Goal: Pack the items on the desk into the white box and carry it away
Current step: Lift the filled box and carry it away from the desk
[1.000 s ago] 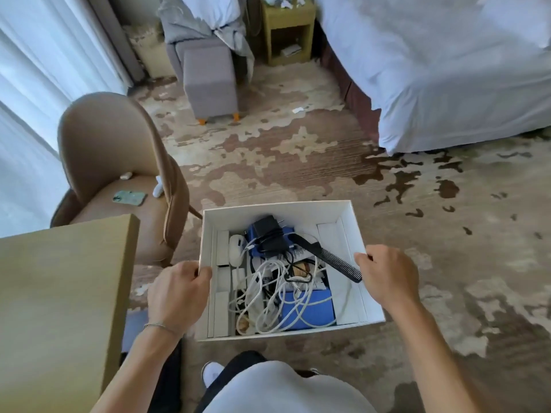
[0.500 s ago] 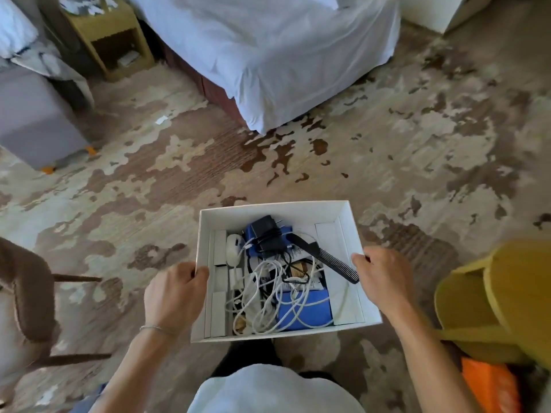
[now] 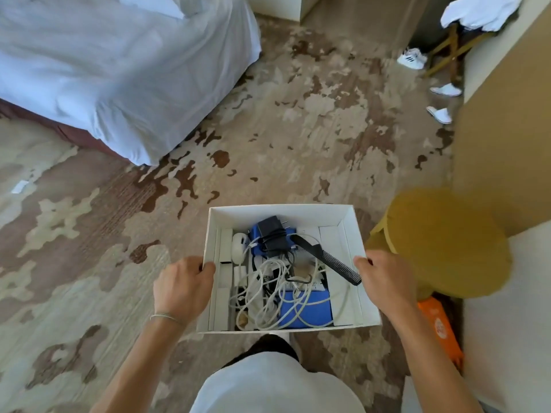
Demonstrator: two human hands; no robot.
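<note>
The white box [image 3: 280, 214] is held level at waist height over the carpet [image 3: 313, 129], packed with a black comb [image 3: 328, 260], white cables [image 3: 268, 293], a black charger [image 3: 272, 234] and a blue case [image 3: 310, 311]. The left hand [image 3: 182, 286] and right hand [image 3: 386, 281] grip opposite side walls, thumbs hooked over the rims and fingers curled underneath, likely to keep it from tipping. Compared with a moment earlier, the bed [image 3: 119, 70] sits farther left, and the yellow stool [image 3: 441, 242] is closer on the right.
</note>
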